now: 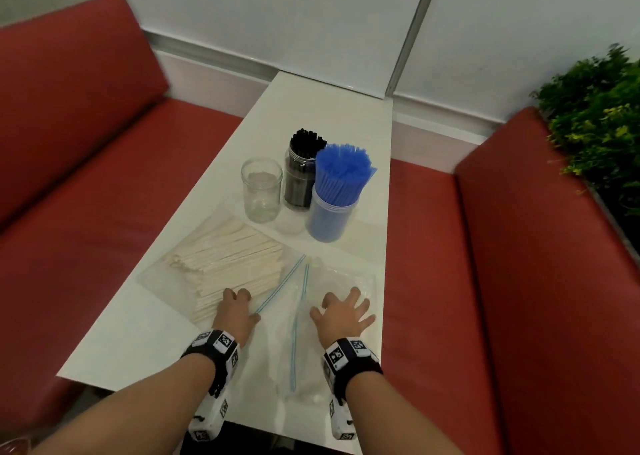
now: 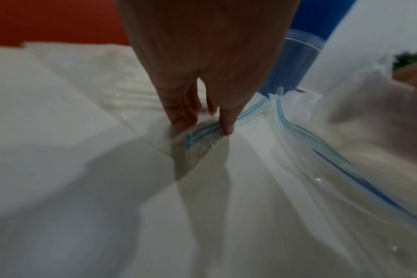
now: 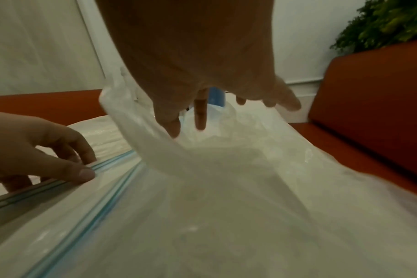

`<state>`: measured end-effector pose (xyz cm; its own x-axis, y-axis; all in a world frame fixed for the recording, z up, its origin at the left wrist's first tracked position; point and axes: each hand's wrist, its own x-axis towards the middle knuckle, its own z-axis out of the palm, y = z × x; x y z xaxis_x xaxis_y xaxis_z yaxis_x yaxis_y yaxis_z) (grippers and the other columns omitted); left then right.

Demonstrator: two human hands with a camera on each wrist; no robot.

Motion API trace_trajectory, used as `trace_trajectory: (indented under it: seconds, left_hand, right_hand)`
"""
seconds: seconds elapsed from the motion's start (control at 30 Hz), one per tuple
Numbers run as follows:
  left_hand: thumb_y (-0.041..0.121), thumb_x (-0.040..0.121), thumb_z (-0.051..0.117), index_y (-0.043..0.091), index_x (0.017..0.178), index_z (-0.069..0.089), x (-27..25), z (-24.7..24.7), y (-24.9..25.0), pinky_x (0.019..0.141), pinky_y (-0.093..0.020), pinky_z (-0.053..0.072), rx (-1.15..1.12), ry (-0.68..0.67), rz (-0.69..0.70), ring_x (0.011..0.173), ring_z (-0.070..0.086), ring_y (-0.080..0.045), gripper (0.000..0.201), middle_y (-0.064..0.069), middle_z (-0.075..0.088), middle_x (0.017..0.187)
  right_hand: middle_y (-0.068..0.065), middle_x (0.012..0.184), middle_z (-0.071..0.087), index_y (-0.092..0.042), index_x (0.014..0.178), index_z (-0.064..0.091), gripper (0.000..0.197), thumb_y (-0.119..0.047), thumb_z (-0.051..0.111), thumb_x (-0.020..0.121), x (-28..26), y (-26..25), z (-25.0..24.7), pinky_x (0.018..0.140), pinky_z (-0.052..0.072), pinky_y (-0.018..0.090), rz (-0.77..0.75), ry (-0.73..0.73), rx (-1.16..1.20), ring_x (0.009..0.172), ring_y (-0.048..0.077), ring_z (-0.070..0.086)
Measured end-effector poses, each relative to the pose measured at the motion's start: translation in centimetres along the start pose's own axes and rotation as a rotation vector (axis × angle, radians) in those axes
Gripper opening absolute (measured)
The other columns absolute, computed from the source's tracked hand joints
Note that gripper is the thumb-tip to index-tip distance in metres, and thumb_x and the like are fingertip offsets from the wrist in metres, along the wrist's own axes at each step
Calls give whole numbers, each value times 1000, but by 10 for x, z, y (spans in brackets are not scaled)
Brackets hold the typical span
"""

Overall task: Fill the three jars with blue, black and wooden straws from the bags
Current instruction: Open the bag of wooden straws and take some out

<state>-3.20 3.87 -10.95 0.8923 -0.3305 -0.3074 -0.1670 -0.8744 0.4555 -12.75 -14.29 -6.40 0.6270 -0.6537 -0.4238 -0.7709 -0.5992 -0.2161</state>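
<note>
Three jars stand mid-table: an empty glass jar (image 1: 261, 191), a jar of black straws (image 1: 304, 174) and a jar of blue straws (image 1: 334, 205). A clear zip bag of wooden straws (image 1: 221, 264) lies in front of them. My left hand (image 1: 237, 307) is at its near right corner, thumb and fingers (image 2: 183, 116) pinching the blue zip strip (image 2: 202, 132). My right hand (image 1: 343, 312) is spread, fingers straight, over a crumpled empty zip bag (image 1: 346, 278). Its fingertips (image 3: 200, 124) reach the loose plastic (image 3: 226, 169).
The white table (image 1: 329, 115) is narrow, with red bench seats (image 1: 86, 177) on both sides and a white wall behind. A green plant (image 1: 595, 115) stands at the far right. More empty bag plastic (image 1: 304, 378) lies near the front edge.
</note>
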Motion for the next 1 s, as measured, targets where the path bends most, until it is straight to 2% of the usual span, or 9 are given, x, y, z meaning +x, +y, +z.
trace_trajectory:
  seconds: [0.03,0.1,0.2,0.3,0.43,0.5,0.6,0.8,1.0]
  left_hand:
    - [24,94,58,14,101,52,0,-6,-1,84,-30,43,72,-52,47,103,55,-28,14,-7,46,110]
    - [17,98,46,19,77,41,2,-17,0,79,-30,43,182,-162,84,103,60,-27,22,-7,53,100]
    - [11,96,43,15,83,52,7,-38,5,73,-29,43,224,-254,64,102,63,-26,16,-9,60,96]
    - [18,97,45,13,90,55,14,-63,8,73,-29,43,58,-268,71,88,60,-23,14,-6,61,92]
    - [26,100,42,14,87,50,23,-99,9,57,-28,36,-254,-171,144,70,52,-19,19,-1,56,78]
    - [31,99,43,18,82,50,26,-115,7,47,-26,38,-335,-181,182,59,50,-16,22,0,55,71]
    - [51,91,53,17,79,55,29,-136,0,36,-24,38,-382,-233,238,46,52,-16,36,3,55,58]
    - [36,90,59,18,87,62,43,-166,-12,61,-25,40,-156,-321,438,67,55,-13,19,2,61,74]
    - [45,92,52,20,80,59,55,-179,-14,51,-27,49,-247,-333,423,54,60,-14,28,2,61,67]
  right_hand:
    - [13,161,8,-32,127,54,35,-41,64,95,-2,-4,-1,120,0,69,-21,19,-28,152,49,0]
    - [17,166,0,-30,135,44,50,-22,65,91,-7,-16,-2,120,-6,69,-76,48,-86,153,48,-11]
    - [15,162,20,-26,130,53,45,-10,57,88,-19,-35,1,123,5,57,-243,176,-88,153,41,11]
    - [11,122,60,-15,116,62,27,-8,50,93,-30,-60,5,97,46,42,-355,184,222,111,29,57]
    - [17,91,68,-5,105,59,24,-28,52,104,-36,-112,-2,72,62,47,-3,-145,874,67,28,64]
    - [17,91,68,-4,106,60,28,-31,54,105,-34,-134,-8,65,61,41,81,-257,1110,63,25,66]
    - [18,83,65,0,99,63,13,-8,52,102,-27,-157,-20,55,54,30,57,-182,1329,58,22,61]
    - [23,84,66,2,92,66,20,-11,54,102,-22,-181,-31,60,56,35,108,-141,1495,71,33,65]
    - [15,66,58,3,81,65,19,0,61,98,-22,-188,-31,54,53,27,10,-73,1387,56,19,55]
